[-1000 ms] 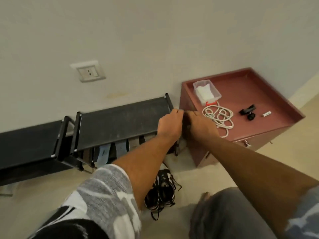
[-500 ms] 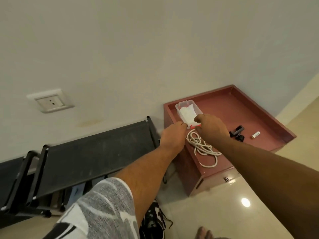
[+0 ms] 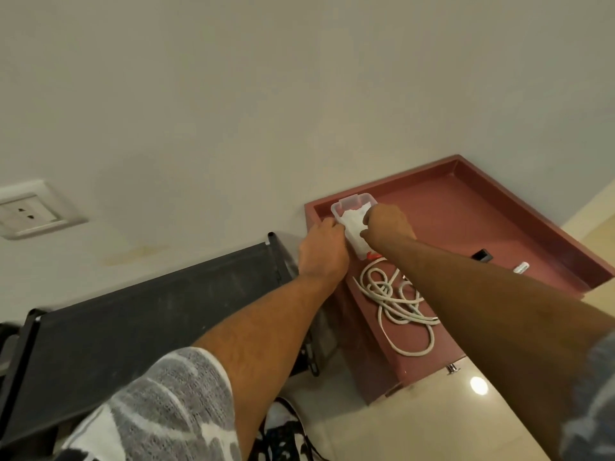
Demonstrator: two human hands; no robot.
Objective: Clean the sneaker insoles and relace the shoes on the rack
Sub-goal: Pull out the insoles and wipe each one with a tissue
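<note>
A clear plastic container (image 3: pixel 352 203) with white cloth or wipes (image 3: pixel 353 224) inside stands at the back left corner of the maroon cabinet top (image 3: pixel 442 214). My left hand (image 3: pixel 322 252) grips the container's left side. Reaching over its right side, my right hand (image 3: pixel 389 224) has fingertips curled onto the white material, seemingly pinching it. A coil of white cord or laces (image 3: pixel 396 306) lies just in front of the container. A black-and-white sneaker (image 3: pixel 287 437) sits on the floor under my left arm. The black shoe rack (image 3: pixel 149 311) stands to the left.
A small red item (image 3: pixel 373 256) pokes out beside the container. A black object (image 3: pixel 482 255) and a small white tube (image 3: pixel 521 268) lie on the cabinet to the right. A wall socket (image 3: pixel 25 211) is at the left. Glossy beige floor (image 3: pixel 432 420) lies in front.
Both hands rose from the rack's right end to the cabinet top and now hold the container; the view tilted upward, hiding most of the sneaker.
</note>
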